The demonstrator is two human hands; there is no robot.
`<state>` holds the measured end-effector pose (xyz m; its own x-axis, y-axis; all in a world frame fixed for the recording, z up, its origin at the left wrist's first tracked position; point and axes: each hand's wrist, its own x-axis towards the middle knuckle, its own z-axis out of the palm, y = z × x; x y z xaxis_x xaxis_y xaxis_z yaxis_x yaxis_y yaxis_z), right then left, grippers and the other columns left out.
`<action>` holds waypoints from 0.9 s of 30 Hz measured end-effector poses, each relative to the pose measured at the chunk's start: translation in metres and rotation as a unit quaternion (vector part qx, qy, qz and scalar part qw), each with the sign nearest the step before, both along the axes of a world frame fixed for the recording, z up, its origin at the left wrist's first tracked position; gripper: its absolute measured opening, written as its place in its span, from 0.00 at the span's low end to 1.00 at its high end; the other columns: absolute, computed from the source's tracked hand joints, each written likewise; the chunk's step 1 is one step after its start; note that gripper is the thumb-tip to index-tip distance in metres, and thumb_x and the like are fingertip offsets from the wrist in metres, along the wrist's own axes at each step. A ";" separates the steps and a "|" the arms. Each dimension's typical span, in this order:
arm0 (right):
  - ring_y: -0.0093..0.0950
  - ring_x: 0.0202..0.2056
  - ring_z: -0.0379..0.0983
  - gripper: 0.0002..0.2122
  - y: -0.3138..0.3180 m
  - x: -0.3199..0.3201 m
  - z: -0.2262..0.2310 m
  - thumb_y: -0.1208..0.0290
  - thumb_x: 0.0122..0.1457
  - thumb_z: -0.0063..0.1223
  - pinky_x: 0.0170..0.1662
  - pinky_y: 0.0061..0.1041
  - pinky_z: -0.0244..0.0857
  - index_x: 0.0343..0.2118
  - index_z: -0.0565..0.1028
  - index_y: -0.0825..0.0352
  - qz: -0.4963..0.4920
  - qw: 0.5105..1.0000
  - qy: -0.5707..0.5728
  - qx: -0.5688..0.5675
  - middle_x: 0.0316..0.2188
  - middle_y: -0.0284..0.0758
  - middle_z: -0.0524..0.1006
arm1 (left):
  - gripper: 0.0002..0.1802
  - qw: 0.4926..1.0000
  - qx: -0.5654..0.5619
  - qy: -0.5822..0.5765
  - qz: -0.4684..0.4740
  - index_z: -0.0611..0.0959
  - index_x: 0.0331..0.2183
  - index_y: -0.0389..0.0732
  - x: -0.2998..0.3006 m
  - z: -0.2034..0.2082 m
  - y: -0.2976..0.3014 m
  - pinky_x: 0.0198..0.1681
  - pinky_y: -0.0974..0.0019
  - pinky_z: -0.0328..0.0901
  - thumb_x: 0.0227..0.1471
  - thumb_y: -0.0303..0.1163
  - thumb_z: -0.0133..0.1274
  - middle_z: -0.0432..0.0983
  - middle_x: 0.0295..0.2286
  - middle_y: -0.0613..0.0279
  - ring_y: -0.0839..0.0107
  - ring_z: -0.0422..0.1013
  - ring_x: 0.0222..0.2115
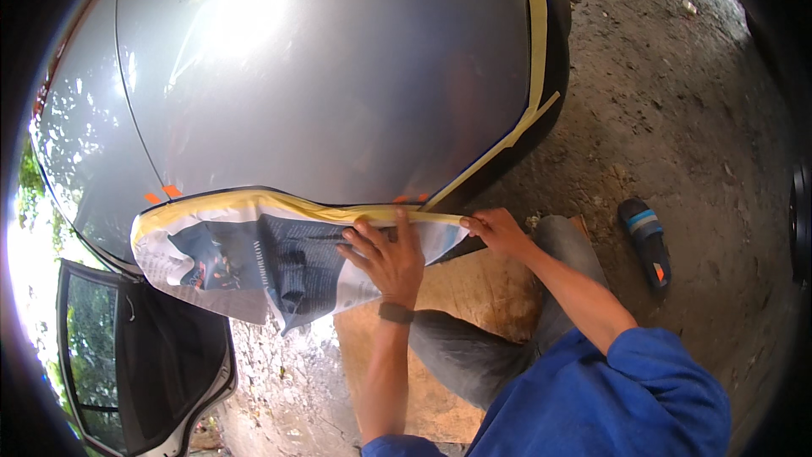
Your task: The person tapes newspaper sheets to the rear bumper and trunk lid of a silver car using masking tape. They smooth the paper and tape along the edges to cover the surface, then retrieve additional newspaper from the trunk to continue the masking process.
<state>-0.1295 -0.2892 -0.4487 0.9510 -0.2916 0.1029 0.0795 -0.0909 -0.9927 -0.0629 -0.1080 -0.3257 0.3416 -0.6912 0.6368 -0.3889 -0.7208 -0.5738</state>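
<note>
A silver-grey car body panel (364,93) fills the upper part of the view. Yellow masking tape (279,200) runs along its lower edge, and a printed paper sheet (296,267) hangs down from the tape. My left hand (387,264) lies on the sheet with its fingers spread, the fingertips pressing on the taped edge. To its right, my right hand (501,232) pinches the right end of the taped paper between thumb and fingers. Another strip of yellow tape (535,42) borders the panel's right side; its loose end sticks out past a crossing piece.
Small orange tape bits (172,191) stick to the panel near its seam. An open car door (161,355) stands at lower left. A brown board (482,288) lies beneath my legs on the rough floor (702,135). A dark slide sandal (645,241) with a blue strap rests at right.
</note>
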 end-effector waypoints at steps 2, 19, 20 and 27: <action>0.38 0.22 0.74 0.21 0.000 0.001 0.001 0.53 0.62 0.53 0.29 0.35 0.65 0.26 0.79 0.70 0.008 1.000 0.010 0.010 0.19 0.42 0.76 | 0.24 1.000 0.009 0.017 0.015 0.75 0.55 0.57 -0.002 -0.003 0.001 0.56 0.19 0.48 0.58 0.46 0.54 0.47 0.61 0.25 0.23 0.42 0.62; 0.23 0.24 0.75 0.16 0.005 0.000 -0.007 0.59 0.62 0.56 0.28 0.27 0.67 0.32 0.82 0.69 0.006 0.999 0.011 0.040 0.21 0.35 0.80 | 0.18 0.989 -0.084 -0.015 -0.118 0.79 0.34 0.49 0.011 0.032 -0.015 0.62 0.26 0.45 0.49 0.49 0.66 0.61 0.56 0.48 0.39 0.49 0.64; 0.23 0.24 0.75 0.15 0.005 -0.001 -0.006 0.59 0.62 0.56 0.28 0.27 0.67 0.32 0.82 0.69 0.012 0.999 0.022 0.042 0.21 0.36 0.80 | 0.19 0.988 -0.079 -0.019 -0.129 0.80 0.34 0.48 0.011 0.033 -0.016 0.61 0.24 0.46 0.48 0.50 0.66 0.61 0.56 0.46 0.38 0.49 0.63; 0.33 0.22 0.75 0.17 0.015 -0.015 0.000 0.56 0.62 0.53 0.29 0.34 0.67 0.28 0.81 0.67 -0.018 0.999 0.010 0.039 0.20 0.40 0.78 | 0.21 0.990 -0.071 -0.032 -0.120 0.78 0.31 0.48 0.013 0.029 -0.016 0.59 0.21 0.47 0.44 0.50 0.68 0.60 0.55 0.43 0.35 0.48 0.63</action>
